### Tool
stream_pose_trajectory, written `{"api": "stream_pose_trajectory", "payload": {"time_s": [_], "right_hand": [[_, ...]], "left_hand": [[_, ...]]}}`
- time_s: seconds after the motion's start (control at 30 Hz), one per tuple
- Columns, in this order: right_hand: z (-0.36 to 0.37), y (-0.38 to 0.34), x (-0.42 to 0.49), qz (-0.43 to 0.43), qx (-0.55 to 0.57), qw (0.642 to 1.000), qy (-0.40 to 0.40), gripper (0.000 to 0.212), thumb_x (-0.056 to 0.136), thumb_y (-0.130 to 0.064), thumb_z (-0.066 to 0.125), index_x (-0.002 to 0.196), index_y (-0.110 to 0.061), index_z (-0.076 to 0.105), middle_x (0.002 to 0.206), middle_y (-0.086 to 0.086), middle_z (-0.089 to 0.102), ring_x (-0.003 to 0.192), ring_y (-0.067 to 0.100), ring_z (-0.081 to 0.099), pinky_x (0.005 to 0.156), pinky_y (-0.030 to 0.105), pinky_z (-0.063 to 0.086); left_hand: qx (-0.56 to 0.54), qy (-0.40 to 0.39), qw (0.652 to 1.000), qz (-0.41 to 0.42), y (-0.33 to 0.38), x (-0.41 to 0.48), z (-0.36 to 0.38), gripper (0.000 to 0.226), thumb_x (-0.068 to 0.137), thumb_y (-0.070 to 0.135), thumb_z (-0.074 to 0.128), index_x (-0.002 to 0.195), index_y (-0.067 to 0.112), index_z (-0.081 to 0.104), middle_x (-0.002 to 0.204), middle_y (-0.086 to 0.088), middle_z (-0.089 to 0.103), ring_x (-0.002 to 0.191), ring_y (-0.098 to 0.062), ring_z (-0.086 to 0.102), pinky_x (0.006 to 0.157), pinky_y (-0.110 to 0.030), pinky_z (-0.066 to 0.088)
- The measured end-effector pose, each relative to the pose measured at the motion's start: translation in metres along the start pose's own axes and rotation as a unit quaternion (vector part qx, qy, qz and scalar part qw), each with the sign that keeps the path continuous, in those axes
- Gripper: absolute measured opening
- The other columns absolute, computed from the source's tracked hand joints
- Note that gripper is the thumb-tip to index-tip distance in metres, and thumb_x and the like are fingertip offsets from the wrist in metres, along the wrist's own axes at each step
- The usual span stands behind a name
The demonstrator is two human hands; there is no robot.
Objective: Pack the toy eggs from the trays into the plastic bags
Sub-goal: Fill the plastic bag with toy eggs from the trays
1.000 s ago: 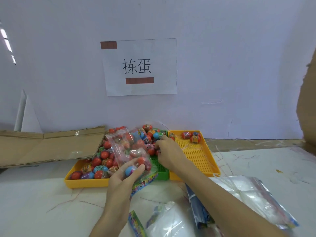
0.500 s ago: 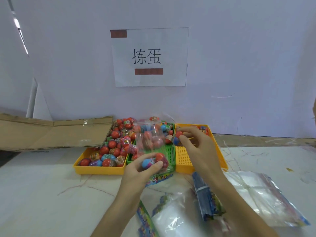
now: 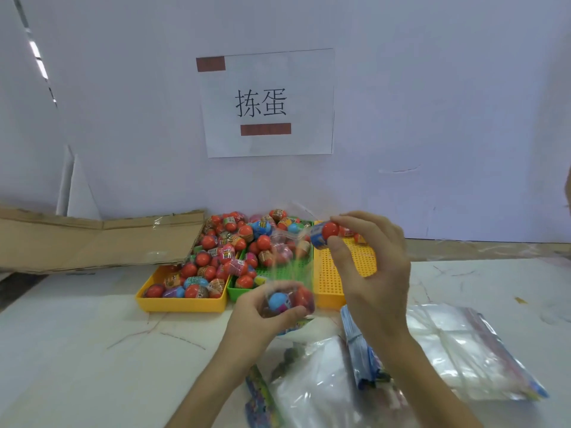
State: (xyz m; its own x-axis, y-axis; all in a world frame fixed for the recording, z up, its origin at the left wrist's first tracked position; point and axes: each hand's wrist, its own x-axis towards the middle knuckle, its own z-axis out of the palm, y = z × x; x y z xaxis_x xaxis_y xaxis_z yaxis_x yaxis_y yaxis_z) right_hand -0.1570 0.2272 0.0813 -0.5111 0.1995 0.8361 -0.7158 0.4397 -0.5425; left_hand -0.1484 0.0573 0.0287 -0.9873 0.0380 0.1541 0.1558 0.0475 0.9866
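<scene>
Three trays sit side by side against the far edge of the table (image 3: pixel 92 335), near the wall. The left yellow tray (image 3: pixel 182 304) is heaped with toy eggs (image 3: pixel 216 257), mostly red-topped with printed bands, a few blue, purple and pink among them. The green tray (image 3: pixel 278 268) in the middle holds a smaller heap toward its far end, and its perforated floor shows at the near end. The right yellow tray (image 3: pixel 330 273) shows mostly bare perforated floor, with a few eggs partly hidden behind the right hand at its far end.

The left hand (image 3: pixel 262 316) grasps the bottom of a clear plastic bag (image 3: pixel 285 273), fingers curled round a blue egg (image 3: pixel 276 299) and a red egg (image 3: pixel 304 298) inside it; the bag stands up above the near end of the green tray, its mouth blurred. The right hand (image 3: pixel 370 267) pinches a red-and-blue egg (image 3: pixel 324 234) between thumb and forefinger, right at the bag's mouth.

Toward the near edge of the table lie stacks of empty plastic bags (image 3: pixel 463 350) and a bundle with printed blue edges (image 3: pixel 361 347). The table is white, marked with thin reddish scratches. Flattened cardboard (image 3: pixel 92 239) leans along the far left. A paper sign (image 3: pixel 267 103) with two Chinese characters and brown tape strips hangs on the pale wall (image 3: pixel 432 88).
</scene>
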Motion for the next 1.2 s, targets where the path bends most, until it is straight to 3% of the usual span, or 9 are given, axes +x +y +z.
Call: {"api": "stream_pose_trajectory", "payload": {"time_s": [0.17, 0.33, 0.5, 0.57, 0.77, 0.97, 1.1, 1.2], "right_hand": [[-0.001, 0.004, 0.003, 0.07, 0.026, 0.996, -0.047, 0.016, 0.088, -0.03, 0.069, 0.103, -0.027, 0.075, 0.114, -0.011, 0.062, 0.117, 0.015, 0.054, 0.096, 0.039, 0.047], [0.0, 0.004, 0.003, 0.099, 0.058, 0.989, -0.091, 0.013, 0.084, -0.031, 0.071, 0.097, -0.032, 0.074, 0.111, -0.018, 0.063, 0.116, 0.012, 0.056, 0.099, 0.032, 0.046], [0.004, 0.009, 0.0, 0.149, 0.048, 0.977, -0.145, 0.013, 0.087, -0.022, 0.078, 0.099, -0.027, 0.078, 0.113, -0.013, 0.066, 0.119, 0.014, 0.056, 0.103, 0.041, 0.045], [0.006, 0.011, -0.002, 0.169, 0.041, 0.971, -0.165, 0.018, 0.088, -0.02, 0.077, 0.104, -0.029, 0.078, 0.116, -0.014, 0.066, 0.121, 0.009, 0.055, 0.104, 0.038, 0.044], [0.007, 0.016, -0.006, 0.183, 0.055, 0.977, -0.089, 0.02, 0.095, -0.013, 0.067, 0.099, -0.032, 0.075, 0.106, -0.016, 0.069, 0.106, 0.004, 0.06, 0.089, 0.026, 0.048], [0.007, 0.027, -0.005, 0.236, 0.041, 0.969, -0.058, 0.023, 0.095, -0.007, 0.063, 0.094, -0.028, 0.073, 0.1, -0.011, 0.07, 0.094, 0.003, 0.062, 0.075, 0.013, 0.046], [0.008, 0.033, -0.009, 0.233, 0.015, 0.969, -0.08, 0.022, 0.094, -0.007, 0.064, 0.093, -0.028, 0.071, 0.1, -0.012, 0.069, 0.091, -0.001, 0.06, 0.069, 0.006, 0.044], [0.01, 0.038, -0.009, 0.223, -0.025, 0.962, -0.154, 0.022, 0.092, -0.009, 0.066, 0.091, -0.03, 0.071, 0.097, -0.014, 0.069, 0.086, -0.003, 0.059, 0.068, 0.006, 0.042]], "left_hand": [[0.049, -0.001, 0.999, 0.006, -0.007, 0.002, 0.0, 0.035, 0.074, 0.011, 0.087, 0.104, 0.026, 0.078, 0.101, 0.001, 0.077, 0.092, -0.016, 0.074, 0.075, -0.025, 0.06], [0.047, 0.002, 0.999, 0.019, -0.006, 0.002, 0.0, 0.035, 0.074, 0.012, 0.087, 0.105, 0.023, 0.077, 0.1, 0.004, 0.077, 0.092, -0.016, 0.074, 0.076, -0.025, 0.06], [0.042, -0.002, 0.999, 0.009, -0.007, 0.002, -0.002, 0.032, 0.076, 0.01, 0.085, 0.104, 0.024, 0.076, 0.097, 0.01, 0.077, 0.091, -0.013, 0.074, 0.071, -0.021, 0.058], [0.052, 0.002, 0.999, 0.005, -0.007, 0.002, -0.002, 0.032, 0.077, 0.01, 0.085, 0.102, 0.028, 0.075, 0.095, 0.013, 0.077, 0.089, -0.01, 0.074, 0.072, -0.021, 0.058], [0.053, 0.015, 0.998, 0.009, -0.008, 0.003, -0.003, 0.03, 0.078, 0.008, 0.085, 0.096, 0.03, 0.075, 0.09, 0.01, 0.078, 0.084, -0.008, 0.074, 0.073, -0.02, 0.058], [0.03, 0.034, 0.999, 0.005, -0.009, 0.005, -0.004, 0.029, 0.08, 0.015, 0.084, 0.105, 0.026, 0.074, 0.095, 0.007, 0.079, 0.089, -0.008, 0.074, 0.075, -0.02, 0.058], [-0.004, 0.096, 0.995, 0.02, -0.007, 0.005, -0.007, 0.016, 0.085, 0.017, 0.079, 0.097, 0.027, 0.075, 0.089, 0.008, 0.079, 0.083, -0.005, 0.073, 0.067, -0.011, 0.052], [-0.067, 0.206, 0.976, 0.009, -0.007, 0.009, -0.019, 0.007, 0.087, 0.021, 0.077, 0.094, 0.021, 0.076, 0.087, 0.005, 0.078, 0.085, -0.011, 0.073, 0.07, -0.018, 0.054]]}}
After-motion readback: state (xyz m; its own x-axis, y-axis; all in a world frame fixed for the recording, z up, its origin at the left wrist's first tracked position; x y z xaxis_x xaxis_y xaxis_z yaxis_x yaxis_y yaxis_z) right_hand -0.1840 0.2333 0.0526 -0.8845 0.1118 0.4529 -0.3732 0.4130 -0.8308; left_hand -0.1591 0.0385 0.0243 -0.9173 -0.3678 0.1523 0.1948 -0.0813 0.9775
